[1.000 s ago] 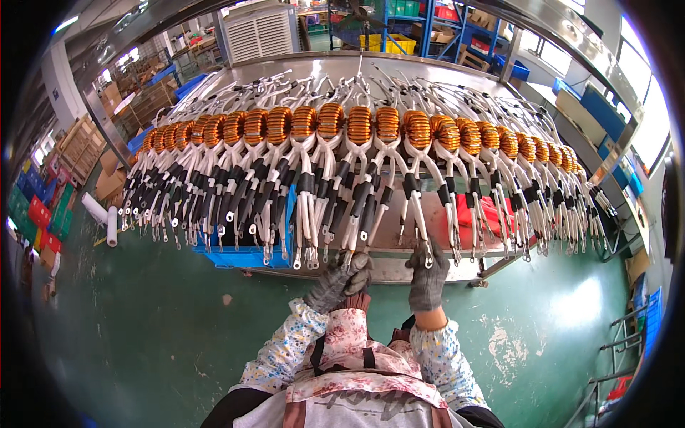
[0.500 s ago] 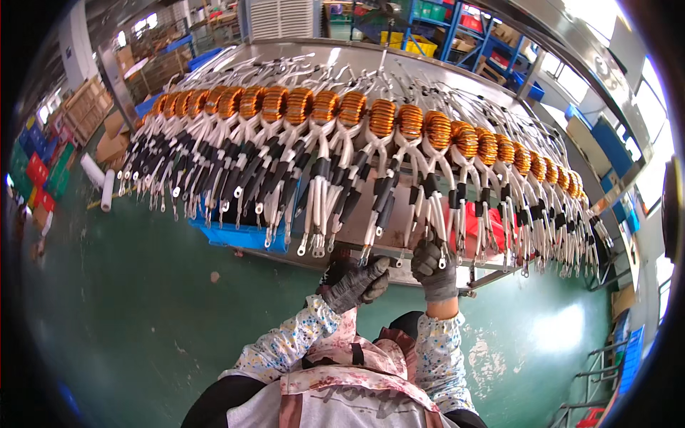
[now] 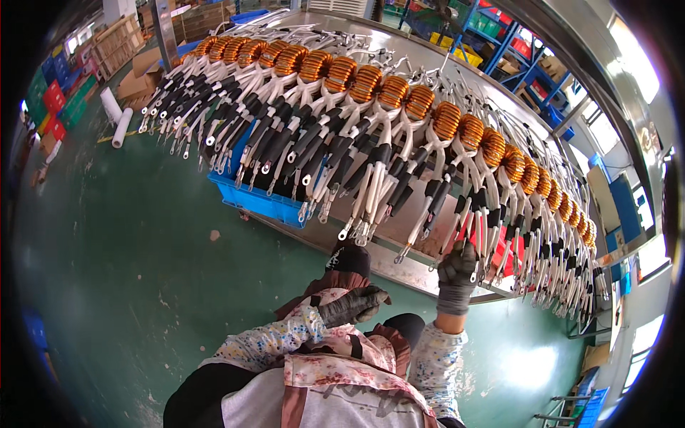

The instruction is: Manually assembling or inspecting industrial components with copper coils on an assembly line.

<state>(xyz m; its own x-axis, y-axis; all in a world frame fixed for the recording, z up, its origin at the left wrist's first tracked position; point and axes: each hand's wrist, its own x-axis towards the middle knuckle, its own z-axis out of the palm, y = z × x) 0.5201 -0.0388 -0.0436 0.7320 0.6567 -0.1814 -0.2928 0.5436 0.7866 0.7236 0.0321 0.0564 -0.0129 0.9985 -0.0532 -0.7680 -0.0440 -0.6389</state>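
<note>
A long row of copper-wound ring coils (image 3: 366, 83) lies along the metal table, white leads (image 3: 372, 196) with black sleeves hanging over its near edge. Ring-shaped metal lugs tip the leads. My right hand (image 3: 457, 269), in a dark grey glove, is closed around the lower end of a white lead near the row's right half. Its fingertips partly hide that lead. My left hand (image 3: 353, 307), gloved too, is drawn back before my chest, away from the leads. Its fingers are loosely bent and reach to the right, with nothing visible between them.
A blue crate (image 3: 260, 202) and a red container (image 3: 506, 253) sit below the hanging leads. White rolls (image 3: 122, 128) stand on the green floor at left, beside cardboard boxes (image 3: 141, 75). Blue shelving (image 3: 499, 46) rises behind the table.
My left hand has moved back from the lead ends toward my chest. The right hand stays at the leads. The whole view has tilted, so the row now slopes down to the right.
</note>
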